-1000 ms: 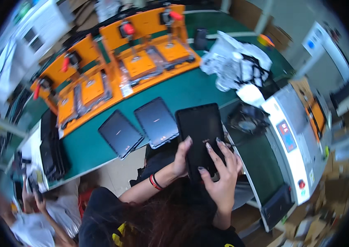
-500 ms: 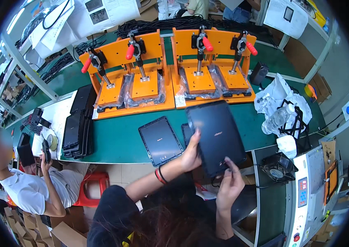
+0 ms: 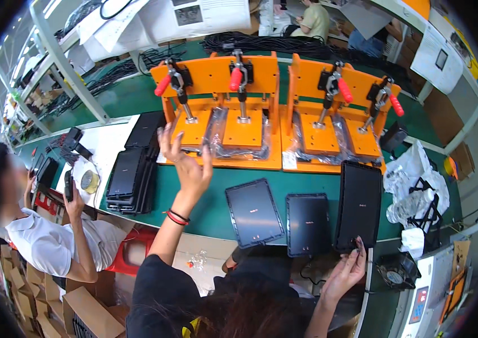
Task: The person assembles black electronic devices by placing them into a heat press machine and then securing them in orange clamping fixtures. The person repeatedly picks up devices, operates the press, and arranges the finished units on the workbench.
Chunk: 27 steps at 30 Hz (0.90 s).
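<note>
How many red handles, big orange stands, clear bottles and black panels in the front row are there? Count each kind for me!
Red handles: 4
Orange stands: 2
Clear bottle: 1
Black panels in the front row: 3
Total: 10

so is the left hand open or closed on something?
Open. The left hand has its fingers spread, nothing visible in its grip; whether they touch the left orange fixture, cannot tell.

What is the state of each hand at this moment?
Left hand: open, empty.
Right hand: partly curled at lower edge of rightmost black rectangular panel; grip unclear.
</note>
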Each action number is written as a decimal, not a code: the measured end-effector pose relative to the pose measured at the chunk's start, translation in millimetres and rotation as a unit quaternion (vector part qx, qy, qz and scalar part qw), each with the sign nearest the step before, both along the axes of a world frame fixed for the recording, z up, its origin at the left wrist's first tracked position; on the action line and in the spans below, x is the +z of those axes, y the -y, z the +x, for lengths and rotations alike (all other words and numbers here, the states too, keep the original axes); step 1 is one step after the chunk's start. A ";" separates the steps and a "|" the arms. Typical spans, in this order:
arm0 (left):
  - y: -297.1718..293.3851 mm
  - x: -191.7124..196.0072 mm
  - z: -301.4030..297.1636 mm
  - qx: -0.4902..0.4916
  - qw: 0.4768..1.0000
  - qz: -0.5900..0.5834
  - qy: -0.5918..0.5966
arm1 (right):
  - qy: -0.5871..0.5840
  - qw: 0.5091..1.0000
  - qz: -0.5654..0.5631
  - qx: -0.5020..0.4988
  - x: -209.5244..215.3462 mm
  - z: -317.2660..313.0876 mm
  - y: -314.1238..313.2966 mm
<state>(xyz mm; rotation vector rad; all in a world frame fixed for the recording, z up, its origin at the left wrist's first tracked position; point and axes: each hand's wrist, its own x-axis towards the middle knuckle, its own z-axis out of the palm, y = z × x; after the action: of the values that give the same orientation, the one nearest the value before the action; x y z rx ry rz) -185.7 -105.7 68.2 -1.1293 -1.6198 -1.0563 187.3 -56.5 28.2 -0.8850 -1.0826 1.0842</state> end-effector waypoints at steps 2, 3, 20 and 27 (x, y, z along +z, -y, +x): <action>-4.3 -0.8 -40.1 0.051 0.996 -0.014 -0.075 | 0.014 1.000 -0.002 -0.004 -2.6 -7.8 2.9; -8.9 10.7 -60.9 0.044 0.997 0.010 -0.060 | 0.023 1.000 -0.008 0.015 -2.4 -14.0 5.4; -118.9 222.3 -199.5 -0.211 0.896 -0.285 0.265 | 0.045 0.901 -0.102 0.419 8.5 -212.9 99.0; 1.1 173.4 -136.3 -0.158 0.946 -0.128 0.253 | -0.017 0.927 -0.070 0.369 -43.7 -322.1 82.0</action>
<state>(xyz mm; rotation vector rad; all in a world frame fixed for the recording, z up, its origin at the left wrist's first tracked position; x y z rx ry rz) -322.0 -106.8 241.6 -1.4013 -2.0682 -1.4650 -134.7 -138.5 -15.6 -0.5586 -1.3652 1.8084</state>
